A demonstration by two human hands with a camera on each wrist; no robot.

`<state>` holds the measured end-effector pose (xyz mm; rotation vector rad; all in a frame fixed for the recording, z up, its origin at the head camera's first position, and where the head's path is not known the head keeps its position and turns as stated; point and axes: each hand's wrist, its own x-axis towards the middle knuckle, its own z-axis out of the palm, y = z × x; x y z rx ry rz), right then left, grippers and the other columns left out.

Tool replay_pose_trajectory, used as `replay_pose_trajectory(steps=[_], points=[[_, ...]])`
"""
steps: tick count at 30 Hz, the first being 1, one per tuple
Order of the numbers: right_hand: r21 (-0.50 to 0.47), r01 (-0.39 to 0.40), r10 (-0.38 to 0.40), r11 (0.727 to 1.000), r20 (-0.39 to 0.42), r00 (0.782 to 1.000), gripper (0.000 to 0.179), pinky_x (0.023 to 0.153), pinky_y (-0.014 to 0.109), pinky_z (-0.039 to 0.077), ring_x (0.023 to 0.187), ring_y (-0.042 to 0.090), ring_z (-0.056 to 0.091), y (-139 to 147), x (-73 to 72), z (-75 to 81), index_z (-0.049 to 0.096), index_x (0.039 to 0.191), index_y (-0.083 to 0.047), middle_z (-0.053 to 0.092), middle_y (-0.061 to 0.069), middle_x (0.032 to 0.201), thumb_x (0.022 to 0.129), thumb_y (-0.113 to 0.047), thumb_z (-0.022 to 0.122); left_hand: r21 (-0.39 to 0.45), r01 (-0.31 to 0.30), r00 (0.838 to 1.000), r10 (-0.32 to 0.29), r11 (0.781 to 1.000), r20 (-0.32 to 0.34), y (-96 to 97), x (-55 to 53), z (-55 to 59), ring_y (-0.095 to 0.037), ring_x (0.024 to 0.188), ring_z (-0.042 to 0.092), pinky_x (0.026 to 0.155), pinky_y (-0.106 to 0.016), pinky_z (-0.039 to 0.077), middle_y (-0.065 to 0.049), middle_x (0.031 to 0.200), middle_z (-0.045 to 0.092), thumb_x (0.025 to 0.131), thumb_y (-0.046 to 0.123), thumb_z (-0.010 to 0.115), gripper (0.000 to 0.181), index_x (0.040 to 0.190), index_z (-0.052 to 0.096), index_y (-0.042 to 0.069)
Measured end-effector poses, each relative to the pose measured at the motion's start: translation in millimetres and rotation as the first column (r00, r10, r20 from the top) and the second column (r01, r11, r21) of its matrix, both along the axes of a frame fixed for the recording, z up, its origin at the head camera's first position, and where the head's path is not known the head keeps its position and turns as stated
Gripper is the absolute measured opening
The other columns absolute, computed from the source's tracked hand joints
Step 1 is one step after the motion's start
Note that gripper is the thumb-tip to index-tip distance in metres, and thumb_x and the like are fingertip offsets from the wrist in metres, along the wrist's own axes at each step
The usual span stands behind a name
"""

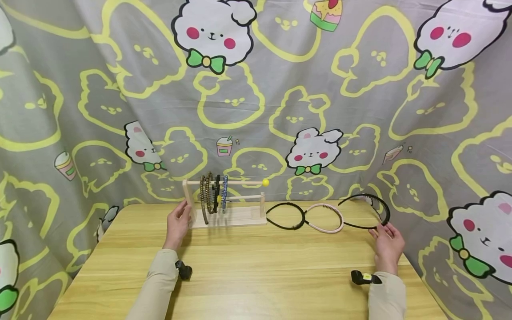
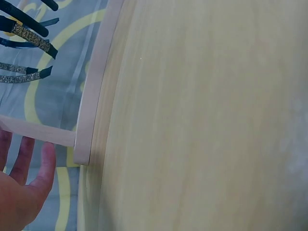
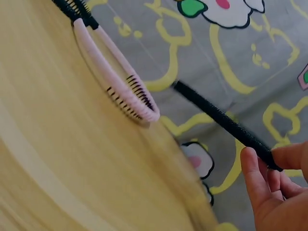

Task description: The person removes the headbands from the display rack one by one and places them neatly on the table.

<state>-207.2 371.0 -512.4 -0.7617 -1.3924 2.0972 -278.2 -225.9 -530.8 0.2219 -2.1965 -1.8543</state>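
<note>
Currently, right hand [image 1: 389,246]: thumb and fingers pinch the black toothed headband [image 3: 222,117] at its curved part.
Black toothed headband: ahead of the right hand, its free ends directed toward the left hand's side (contact with the table [image 1: 272,271] cannot be told).
Pink headband [image 1: 341,220]: on the table, near the right hand on its left side, comb teeth along the inner curve.
Second black headband [image 1: 302,218]: on the table between the hands, just beside the pink headband and nearer the wooden stand.
Left hand [image 1: 177,224]: fingers extended, tips touching the outer side of the end upright [image 1: 188,198].
Wooden stand [image 1: 244,217]: on the table, reaching from the left hand toward the right hand.
Upper rod [image 1: 246,182]: tipped by a yellow ball [image 1: 266,182] at the end away from the left hand.
Headbands on the upper rod: brown patterned bands [image 1: 210,195] nearest the left hand, then a black band [image 1: 217,193], then a blue patterned band [image 1: 225,193].
Curtain [image 1: 294,86]: printed cloth, beyond both hands.
</note>
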Motion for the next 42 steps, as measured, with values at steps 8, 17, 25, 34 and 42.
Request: replay_pose_trajectory(steps=[8, 17, 25, 34, 42], points=[[-0.023, 0.024, -0.023, 0.999, 0.056, 0.998, 0.050, 0.078, 0.015, 0.057, 0.094, 0.007, 0.053, 15, 2.0, -13.5, 0.037, 0.144, -0.002, 0.042, 0.000, 0.108, 0.097, -0.006, 0.053, 0.002, -0.006, 1.000, 0.006, 1.000, -0.008, 1.1, 1.3, 0.4, -0.028, 0.126, 0.051, 0.094, -0.023, 0.052, -0.015, 0.142, 0.052, 0.099, 0.040, 0.054, 0.050, 0.144, 0.050, 0.020], [-0.070, 0.011, -0.004, 0.998, 0.103, 0.995, 0.044, 0.078, 0.016, 0.058, 0.083, 0.003, 0.056, 22, 2.2, -24.8, 0.039, 0.139, -0.002, 0.042, 0.002, 0.107, 0.097, -0.002, 0.051, 0.010, -0.004, 1.000, 0.004, 1.000, -0.013, 1.6, 2.1, 0.8, -0.027, 0.126, 0.050, 0.080, -0.006, 0.047, -0.015, 0.143, 0.051, 0.099, 0.041, 0.054, 0.050, 0.144, 0.050, 0.019], [-0.041, 0.020, -0.014, 0.999, 0.135, 0.991, 0.039, 0.081, 0.017, 0.057, 0.086, 0.004, 0.055, 21, 1.1, -28.6, 0.042, 0.134, -0.007, 0.042, 0.002, 0.106, 0.097, -0.001, 0.052, 0.006, -0.012, 1.000, 0.012, 1.000, -0.013, 1.0, 1.1, -1.4, -0.028, 0.127, 0.050, 0.081, -0.007, 0.048, -0.016, 0.143, 0.051, 0.099, 0.041, 0.054, 0.052, 0.145, 0.049, 0.016], [0.027, 0.050, -0.055, 0.998, 0.232, 0.971, 0.052, 0.075, 0.014, 0.057, 0.076, -0.004, 0.063, 21, 2.6, -31.3, 0.045, 0.141, -0.002, 0.058, -0.014, 0.087, 0.092, -0.004, 0.061, 0.004, -0.002, 1.000, 0.002, 1.000, 0.004, 2.0, 2.9, 2.5, -0.028, 0.129, 0.049, 0.104, -0.037, 0.048, -0.015, 0.146, 0.049, 0.100, 0.039, 0.052, 0.051, 0.145, 0.048, 0.018], [0.016, 0.061, -0.063, 0.998, 0.220, 0.973, 0.038, 0.067, 0.013, 0.058, 0.064, -0.003, 0.064, 20, 2.7, -31.7, 0.052, 0.125, -0.002, 0.062, -0.018, 0.065, 0.088, 0.001, 0.062, 0.008, -0.004, 1.000, 0.004, 1.000, 0.006, 1.9, 1.3, 1.6, -0.027, 0.127, 0.049, 0.098, -0.027, 0.051, -0.015, 0.146, 0.049, 0.099, 0.040, 0.053, 0.051, 0.146, 0.048, 0.019]])
